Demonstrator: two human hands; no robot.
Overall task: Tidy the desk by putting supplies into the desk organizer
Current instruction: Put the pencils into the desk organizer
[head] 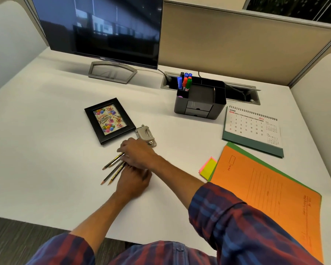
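White worktop [46, 104] carries a "DELL" monitor [97, 27], a black frame [109, 121] reading "Happy Birthday", a spiral calendar [253, 127] headed "JUNE", and an orange folder [266, 188] beside sticky notes [208, 167]. Near the front, four pencils [114, 165] lie fanned; right hand [139, 153] and left hand [133, 181] both curl onto their ends, a metal hole punch [144, 133] just behind. Black plastic organizer [200, 100], markers [185, 82] upright in its left compartment, stands well apart.

Matt white desk [46, 115] — shiny metal punch [144, 133], glossy black organizer [219, 100].
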